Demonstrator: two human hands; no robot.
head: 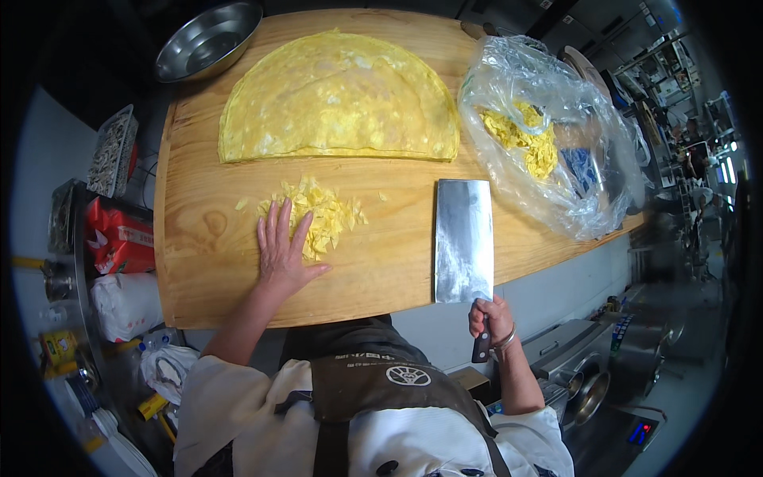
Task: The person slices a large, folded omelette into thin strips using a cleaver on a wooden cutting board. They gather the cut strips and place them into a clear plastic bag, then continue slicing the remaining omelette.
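My right hand (491,322) grips the dark handle of a Chinese cleaver (465,238), whose broad steel blade lies flat over the near right part of the board. With fingers spread, my left hand (286,250) rests at the left side of a loose heap of yellow cut pieces (325,217), apparently egg sheet. Beyond the heap lies a stack of thin yellow sheets (340,98), shaped like a half disc with its straight cut edge towards me. To the right, an open clear plastic bag (506,197) holds more yellow pieces (539,152).
A wooden board (202,268) carries all this. At its far left corner sits a steel bowl (208,45). Shelving on the left holds a plastic basket (112,152), a red package (119,235) and a white bag (128,304). Steel cookware (590,387) stands low at right.
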